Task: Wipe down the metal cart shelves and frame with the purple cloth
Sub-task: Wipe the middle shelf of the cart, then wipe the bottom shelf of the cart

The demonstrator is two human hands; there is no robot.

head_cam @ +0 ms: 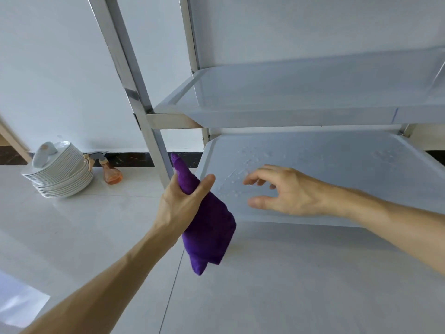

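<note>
White wall and pale tiled floor (289, 285) frame the work area; observations run from largest item down. Metal cart (142, 112): steel upright stands directly beyond the gripping hand, upper shelf (289, 92) above and beyond it, lower shelf (337, 160) just to its right. Lower shelf carries scattered spray droplets (240, 174), unwiped, close beside the grip. Left hand (183, 201) is closed round the purple cloth (209, 227) near its top: thumb wrapped over the front, a short peak of fabric standing above the fist, the bulk hanging below in a loose fold, clear of shelf and floor. Right hand (277, 191) hovers over the wet patch, fingers loosely spread, holding nothing; contact with the shelf cannot be confirmed. Plate stack (62, 172) and spray bottle (109, 169) sit on the floor well off to the left of the grip. Risks, as judged: cloth is bunched, so only a narrow edge would meet the shelf and streaks would remain; hanging fold may drag on the floor and pick up dirt; droplets may dry to spots or run over the shelf lip if wiping is delayed; bare fingers in the wet patch would leave smears; a wide leftward swing could clip the plates.
</note>
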